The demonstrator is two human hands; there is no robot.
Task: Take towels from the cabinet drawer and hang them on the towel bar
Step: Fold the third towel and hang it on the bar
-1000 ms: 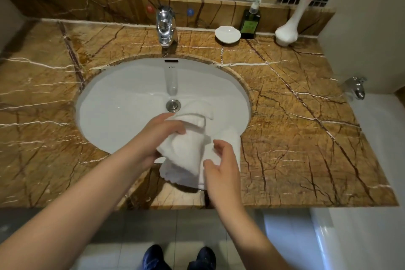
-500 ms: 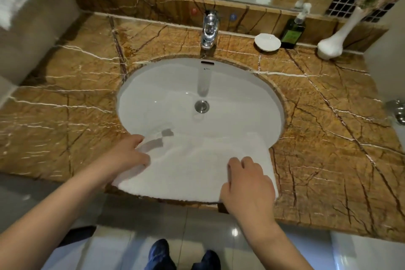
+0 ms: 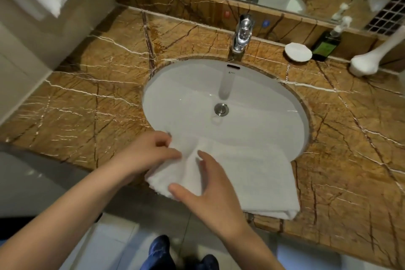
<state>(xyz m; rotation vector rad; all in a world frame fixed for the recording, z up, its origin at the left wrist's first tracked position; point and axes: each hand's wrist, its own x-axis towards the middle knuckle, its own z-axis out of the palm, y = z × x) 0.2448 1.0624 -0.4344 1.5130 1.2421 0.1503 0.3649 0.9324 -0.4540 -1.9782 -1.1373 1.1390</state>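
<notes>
White towel (image 3: 252, 182) — partly over sink (image 3: 186, 98)

White towel (image 3: 252, 180) on brown marble counter (image 3: 98, 85) (white-veined).

My left grip (image 3: 153, 151) sits at the end of a bare forearm slanting in from lower left, its fingers curled and pinching the towel (image 3: 252, 177). My right grip (image 3: 210, 190) lies just beside it, thumb and fingers spread.

Tabletop (image 3: 87, 98): brown marble, white veins, with an oval white sink (image 3: 186, 98) set in.
Front edge: folded white towel (image 3: 258, 177), partly over the sink rim.
Back: chrome faucet (image 3: 243, 33).
Back right: white soap dish (image 3: 298, 51), dark-green pump bottle (image 3: 326, 45), white vase (image 3: 365, 64).
</notes>
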